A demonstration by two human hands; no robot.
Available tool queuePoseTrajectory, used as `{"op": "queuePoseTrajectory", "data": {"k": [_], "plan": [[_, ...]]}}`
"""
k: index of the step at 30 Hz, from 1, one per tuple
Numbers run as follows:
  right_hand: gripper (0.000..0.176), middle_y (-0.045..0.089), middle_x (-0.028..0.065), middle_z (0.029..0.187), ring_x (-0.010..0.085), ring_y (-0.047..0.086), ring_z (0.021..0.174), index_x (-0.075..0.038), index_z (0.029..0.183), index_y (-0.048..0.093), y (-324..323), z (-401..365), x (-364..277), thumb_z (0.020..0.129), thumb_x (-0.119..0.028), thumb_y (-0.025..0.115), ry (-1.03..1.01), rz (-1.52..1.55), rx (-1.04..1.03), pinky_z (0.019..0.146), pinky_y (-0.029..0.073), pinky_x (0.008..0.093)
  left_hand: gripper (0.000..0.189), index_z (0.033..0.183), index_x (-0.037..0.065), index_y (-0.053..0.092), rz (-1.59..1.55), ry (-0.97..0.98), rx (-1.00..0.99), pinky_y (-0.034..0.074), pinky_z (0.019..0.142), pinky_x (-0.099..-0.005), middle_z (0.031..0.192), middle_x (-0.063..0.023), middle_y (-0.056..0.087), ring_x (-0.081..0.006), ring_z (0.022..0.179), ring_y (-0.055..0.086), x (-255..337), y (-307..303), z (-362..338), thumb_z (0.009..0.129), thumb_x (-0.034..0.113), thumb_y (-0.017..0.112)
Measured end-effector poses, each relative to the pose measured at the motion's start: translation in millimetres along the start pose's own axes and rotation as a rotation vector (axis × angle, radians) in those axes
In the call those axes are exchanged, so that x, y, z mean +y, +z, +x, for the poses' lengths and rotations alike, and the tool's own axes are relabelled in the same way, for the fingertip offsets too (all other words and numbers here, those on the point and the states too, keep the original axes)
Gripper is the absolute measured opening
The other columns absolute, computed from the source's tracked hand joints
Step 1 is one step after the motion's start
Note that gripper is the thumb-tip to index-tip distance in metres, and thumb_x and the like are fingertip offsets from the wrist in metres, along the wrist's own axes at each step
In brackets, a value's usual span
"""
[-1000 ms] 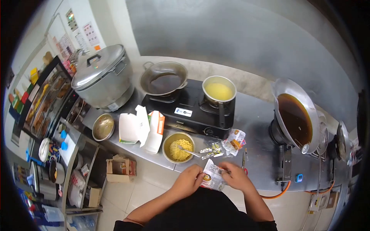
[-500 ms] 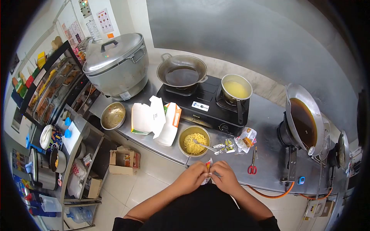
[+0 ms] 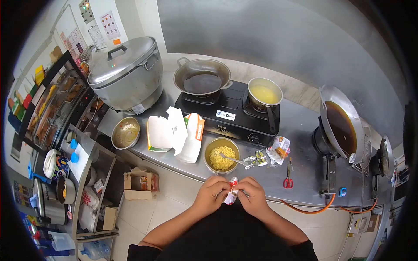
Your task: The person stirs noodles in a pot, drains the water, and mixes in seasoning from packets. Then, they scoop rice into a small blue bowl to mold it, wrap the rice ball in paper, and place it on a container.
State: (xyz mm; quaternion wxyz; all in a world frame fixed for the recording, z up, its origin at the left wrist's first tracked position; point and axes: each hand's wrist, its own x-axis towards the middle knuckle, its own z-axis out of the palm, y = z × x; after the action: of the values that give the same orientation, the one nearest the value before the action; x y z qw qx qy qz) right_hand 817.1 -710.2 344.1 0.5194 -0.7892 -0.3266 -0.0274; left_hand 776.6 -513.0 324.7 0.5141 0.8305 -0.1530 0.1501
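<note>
At the counter's front edge, my left hand point(image 3: 212, 194) and my right hand point(image 3: 251, 194) pinch a small red and white packet point(image 3: 231, 191) between them. Just beyond them stands a metal bowl of yellow noodles point(image 3: 222, 157), a spoon point(image 3: 234, 160) leaning in it with its handle to the right. Opened sachets point(image 3: 256, 160) lie beside the bowl. Farther right are a crumpled wrapper point(image 3: 279, 150) and red-handled scissors point(image 3: 288, 182). Left of the noodles, an open takeaway box point(image 3: 190, 138) and another open box point(image 3: 160, 132) lie side by side.
A black stove point(image 3: 226, 114) holds a dark wok point(image 3: 202, 78) and a pot of yellow liquid point(image 3: 264, 92). To the right stands a large wok of brown liquid point(image 3: 342, 126). A rice cooker point(image 3: 126, 76) and an empty metal bowl point(image 3: 126, 133) are at left.
My hands have turned the packet so that more of its red and white face shows between my fingers. The whole view has shifted slightly.
</note>
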Motion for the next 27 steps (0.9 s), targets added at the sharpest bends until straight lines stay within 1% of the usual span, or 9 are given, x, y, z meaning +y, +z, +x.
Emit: {"op": "queuePoseTrajectory", "data": {"k": [7, 10, 12, 14, 16, 19, 22, 25, 27], "plan": [[0.011, 0.062, 0.0119, 0.092, 0.0259, 0.062, 0.084, -0.002, 0.096, 0.066, -3.2, -20.4, 21.3, 0.086, 0.002, 0.068, 0.262, 0.175, 0.092, 0.078, 0.049, 0.0348, 0.009, 0.094, 0.0, 0.064, -0.102, -0.117, 0.125, 0.052, 0.082, -0.0368, 0.1, -0.0127, 0.064, -0.0296, 0.092, 0.065, -5.6, -10.4, -6.4, 0.087, -0.002, 0.069], [0.012, 0.059, 0.0114, 0.091, 0.0261, 0.061, 0.083, -0.003, 0.096, 0.065, 1.9, -6.5, 3.9, 0.086, -0.003, 0.071, 0.166, 0.203, 0.234, 0.077, 0.05, 0.0354, 0.012, 0.096, 0.001, 0.064, -0.15, -0.141, 0.124, 0.051, 0.081, -0.0354, 0.097, -0.0128, 0.065, -0.0278, 0.091, 0.064, -5.9, -7.1, -4.8, 0.087, -0.005, 0.069], [0.013, 0.059, 0.0103, 0.089, 0.0255, 0.061, 0.08, -0.003, 0.094, 0.064, -14.0, 13.1, -13.6, 0.085, -0.005, 0.073, -0.014, 0.029, 0.164, 0.075, 0.05, 0.0351, 0.01, 0.096, 0.001, 0.064, -0.11, -0.104, 0.086, 0.052, 0.083, -0.0362, 0.101, -0.0131, 0.065, -0.0294, 0.094, 0.065, -6.0, -6.9, -5.4, 0.088, -0.003, 0.068], [0.015, 0.059, 0.0094, 0.087, 0.0251, 0.061, 0.077, -0.003, 0.092, 0.063, -18.3, 20.3, -17.2, 0.084, -0.007, 0.075, 0.033, -0.093, 0.045, 0.073, 0.051, 0.035, 0.01, 0.097, 0.0, 0.064, -0.079, -0.082, 0.059, 0.052, 0.084, -0.0369, 0.102, -0.0133, 0.064, -0.0306, 0.095, 0.065, -4.4, -5.6, -7.1, 0.088, -0.002, 0.068], [0.017, 0.06, 0.0088, 0.087, 0.0249, 0.061, 0.074, -0.004, 0.091, 0.062, -15.5, 19.5, -13.9, 0.083, -0.009, 0.076, 0.306, -0.162, -0.111, 0.072, 0.051, 0.0352, 0.009, 0.097, 0.0, 0.064, -0.057, -0.063, 0.034, 0.052, 0.085, -0.0375, 0.103, -0.0136, 0.064, -0.0313, 0.096, 0.065, -1.8, -3.0, -6.9, 0.088, -0.002, 0.067], [0.019, 0.061, 0.008, 0.083, 0.026, 0.059, 0.068, -0.004, 0.089, 0.062, -10.6, 9.6, 33.8, 0.081, -0.011, 0.077, 0.366, -0.257, -0.083, 0.067, 0.051, 0.0354, 0.013, 0.096, 0.001, 0.063, 0.009, 0.079, 0.022, 0.051, 0.083, -0.037, 0.097, -0.0139, 0.065, -0.031, 0.092, 0.065, -3.1, 3.1, -6.8, 0.085, -0.004, 0.069], [0.021, 0.064, 0.012, 0.096, 0.0313, 0.061, 0.087, -0.006, 0.087, 0.063, -12.7, 10.3, 27.7, 0.082, -0.02, 0.078, 0.636, 0.026, -0.05, 0.077, 0.05, 0.0428, 0.011, 0.095, 0.001, 0.063, -0.076, -0.025, 0.057, 0.051, 0.084, -0.037, 0.097, -0.0136, 0.065, -0.03, 0.092, 0.064, -3.7, 7.3, -7.6, 0.086, -0.003, 0.068], [0.023, 0.063, 0.0119, 0.112, 0.0326, 0.058, 0.108, -0.007, 0.089, 0.066, -22.2, 20.1, -14.6, 0.08, -0.024, 0.08, 0.0, -0.309, 0.077, 0.09, 0.046, 0.0442, 0.008, 0.095, 0.0, 0.063, -0.098, -0.119, 0.074, 0.051, 0.085, -0.0371, 0.099, -0.0138, 0.064, -0.0297, 0.095, 0.065, -3.8, 3.1, -6.0, 0.089, -0.002, 0.067], [0.021, 0.06, 0.0104, 0.121, 0.0339, 0.052, 0.118, -0.008, 0.089, 0.068, -27.1, 19.0, -25.1, 0.08, -0.022, 0.079, -0.108, -0.342, -0.118, 0.097, 0.042, 0.0454, 0.007, 0.095, 0.0, 0.063, -0.103, -0.141, 0.092, 0.051, 0.085, -0.0368, 0.098, -0.0141, 0.064, -0.0293, 0.093, 0.065, -4.2, 4.6, -3.2, 0.089, -0.002, 0.066]]}}
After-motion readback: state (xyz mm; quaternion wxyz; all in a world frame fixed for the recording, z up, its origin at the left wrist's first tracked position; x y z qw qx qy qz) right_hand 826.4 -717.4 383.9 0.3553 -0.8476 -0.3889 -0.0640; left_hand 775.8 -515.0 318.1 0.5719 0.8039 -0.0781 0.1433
